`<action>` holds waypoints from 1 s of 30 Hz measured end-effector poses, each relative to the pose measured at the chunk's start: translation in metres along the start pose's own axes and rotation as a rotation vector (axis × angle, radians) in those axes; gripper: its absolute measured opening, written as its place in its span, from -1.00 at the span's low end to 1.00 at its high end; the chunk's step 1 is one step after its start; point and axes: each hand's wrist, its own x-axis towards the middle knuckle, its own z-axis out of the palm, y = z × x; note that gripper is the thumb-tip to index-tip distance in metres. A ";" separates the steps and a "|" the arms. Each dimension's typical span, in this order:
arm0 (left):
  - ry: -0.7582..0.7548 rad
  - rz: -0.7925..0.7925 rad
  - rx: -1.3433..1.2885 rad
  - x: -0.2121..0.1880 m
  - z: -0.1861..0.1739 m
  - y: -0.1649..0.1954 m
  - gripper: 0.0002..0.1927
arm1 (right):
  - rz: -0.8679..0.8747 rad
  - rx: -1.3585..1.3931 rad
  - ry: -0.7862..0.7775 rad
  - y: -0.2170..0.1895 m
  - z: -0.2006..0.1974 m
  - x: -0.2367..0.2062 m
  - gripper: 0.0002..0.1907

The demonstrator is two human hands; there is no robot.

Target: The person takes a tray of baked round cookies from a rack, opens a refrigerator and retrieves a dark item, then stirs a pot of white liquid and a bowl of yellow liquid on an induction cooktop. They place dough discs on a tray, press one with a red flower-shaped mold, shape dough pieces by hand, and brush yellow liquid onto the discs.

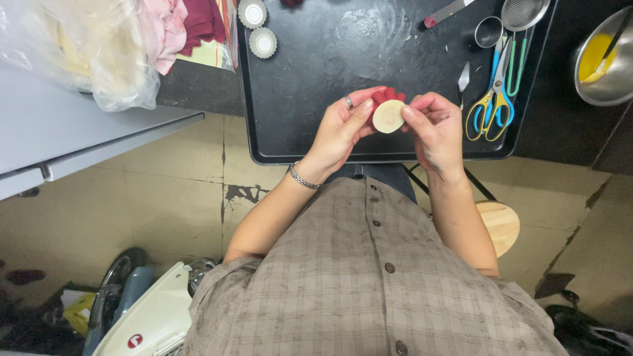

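Both my hands meet over the near edge of a black tray (310,79). Between them is a round pale dough disc (388,116) with red petal-like pieces (386,96) showing behind its top edge. My left hand (339,128), with a ring and a wrist bracelet, cups the piece from the left with the thumb on the disc. My right hand (435,128) pinches its right edge with thumb and fingers.
On the tray lie two small fluted tart tins (257,26), a metal cup (488,31), a strainer (524,13), blue and yellow scissors (494,99) and a small blade (463,78). A steel bowl with yellow contents (603,59) sits right. A plastic bag (86,46) lies left. A wooden stool (500,224) stands below.
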 end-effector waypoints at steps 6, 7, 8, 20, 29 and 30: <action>0.012 -0.013 0.016 -0.001 -0.001 0.000 -0.56 | -0.008 -0.005 0.003 0.003 -0.001 0.000 -0.92; 0.018 -0.017 0.017 -0.001 -0.001 0.000 -0.57 | -0.009 -0.005 0.002 0.003 -0.001 0.000 -0.92; 0.021 -0.016 0.012 -0.001 -0.001 0.000 -0.57 | -0.011 -0.005 0.000 0.002 -0.001 -0.001 -0.92; 0.078 0.034 0.052 -0.005 0.002 -0.005 -0.56 | -0.380 -0.461 -0.022 -0.001 0.032 -0.011 -0.48; 0.068 0.002 0.066 -0.006 -0.001 -0.001 -0.57 | -0.304 -0.309 -0.035 -0.005 0.040 -0.004 -0.49; 0.071 0.006 0.043 -0.006 -0.002 0.001 -0.57 | -0.298 -0.326 -0.054 -0.005 0.041 -0.004 -0.47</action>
